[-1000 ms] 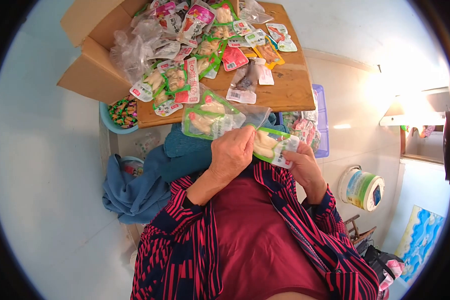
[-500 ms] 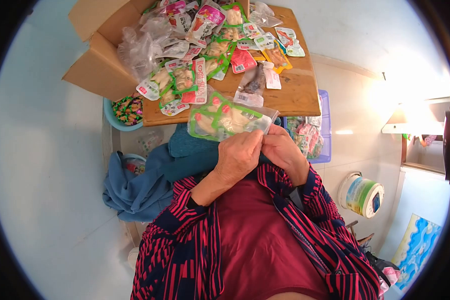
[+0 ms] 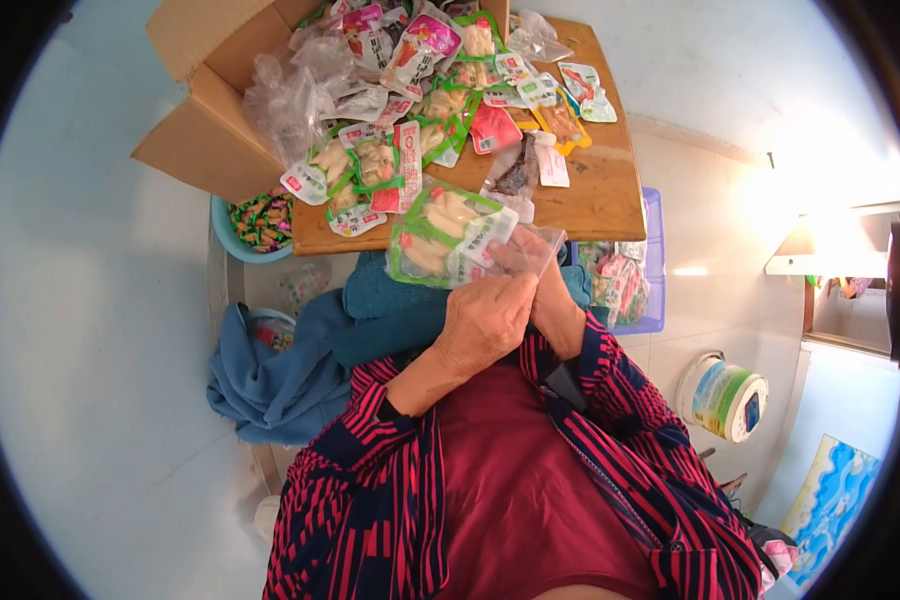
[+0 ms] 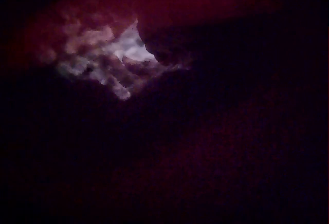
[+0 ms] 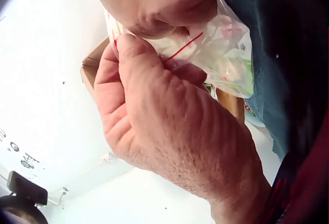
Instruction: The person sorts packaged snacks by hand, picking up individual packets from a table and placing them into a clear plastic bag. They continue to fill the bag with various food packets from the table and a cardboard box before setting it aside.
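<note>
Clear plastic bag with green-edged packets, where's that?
In the head view, the bag is central, by the edge of the brown wooden table, pinched by the left hand.

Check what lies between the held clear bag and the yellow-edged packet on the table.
Head view: between the clear bag and yellow-edged packet lie a dark-filled packet and a flat white item beside it, on the wooden table.

From the head, looks forward and down over left hand (image 3: 483,325), right hand (image 3: 552,305) and surface (image 3: 605,185). From the right wrist, peers close at both hands and the bag (image 5: 213,54), shared with the head. From the left wrist, too dark to place.
</note>
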{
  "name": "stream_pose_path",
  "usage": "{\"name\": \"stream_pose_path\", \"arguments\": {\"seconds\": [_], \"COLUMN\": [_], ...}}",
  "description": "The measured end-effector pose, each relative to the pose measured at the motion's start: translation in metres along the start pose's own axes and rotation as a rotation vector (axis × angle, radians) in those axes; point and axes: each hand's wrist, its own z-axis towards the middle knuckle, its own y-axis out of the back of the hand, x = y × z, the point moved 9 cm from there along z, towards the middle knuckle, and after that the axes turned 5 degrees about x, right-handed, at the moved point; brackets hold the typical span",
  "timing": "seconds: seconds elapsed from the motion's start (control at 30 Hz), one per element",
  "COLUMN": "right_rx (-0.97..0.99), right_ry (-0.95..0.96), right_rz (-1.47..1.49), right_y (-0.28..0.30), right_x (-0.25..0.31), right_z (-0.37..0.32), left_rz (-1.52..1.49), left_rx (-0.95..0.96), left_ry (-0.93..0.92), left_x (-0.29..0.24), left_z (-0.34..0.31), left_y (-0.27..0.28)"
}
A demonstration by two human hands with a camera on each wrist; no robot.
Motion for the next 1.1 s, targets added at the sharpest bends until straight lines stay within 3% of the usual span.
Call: {"name": "stream_pose_path", "arguments": {"seconds": [0.2, 0.3, 0.4, 0.53, 0.63, 0.73, 0.8, 0.87, 0.93, 1.1], "right_rx": [-0.270, -0.286, -0.346, -0.357, -0.258, -0.235, -0.234, -0.280, -0.275, -0.301], "right_ry": [0.026, 0.131, 0.099, 0.071, 0.129, 0.137, 0.035, -0.022, -0.147, 0.012], "right_rz": [-0.150, -0.208, -0.327, -0.317, -0.263, -0.409, -0.409, -0.421, -0.632, -0.809], "right_y": [0.019, 0.021, 0.023, 0.030, 0.020, 0.019, 0.028, 0.029, 0.047, 0.054], "right_x": [-0.008, -0.003, 0.002, 0.002, 0.013, 0.028, 0.030, 0.055, 0.075, 0.139], "right_z": [0.009, 0.014, 0.008, 0.004, -0.008, -0.025, -0.040, -0.054, -0.057, -0.012], "left_rz": [-0.015, -0.001, 0.006, -0.008, -0.023, -0.013, -0.022, -0.034, -0.049, -0.081], "left_rx": [-0.017, -0.017, -0.020, -0.046, -0.035, -0.031, -0.037, -0.055, -0.074, -0.092], "left_ry": [-0.005, 0.016, 0.016, 0.038, 0.064, 0.066, 0.087, 0.088, 0.090, 0.079], "left_x": [-0.001, 0.002, 0.002, 0.005, 0.008, 0.009, 0.010, 0.012, 0.014, 0.017], "left_z": [0.001, -0.001, 0.001, 0.001, 0.001, 0.001, 0.001, 0.001, 0.000, -0.003], "left_y": [0.002, 0.000, 0.002, 0.005, 0.005, 0.006, 0.008, 0.009, 0.011, 0.011]}}
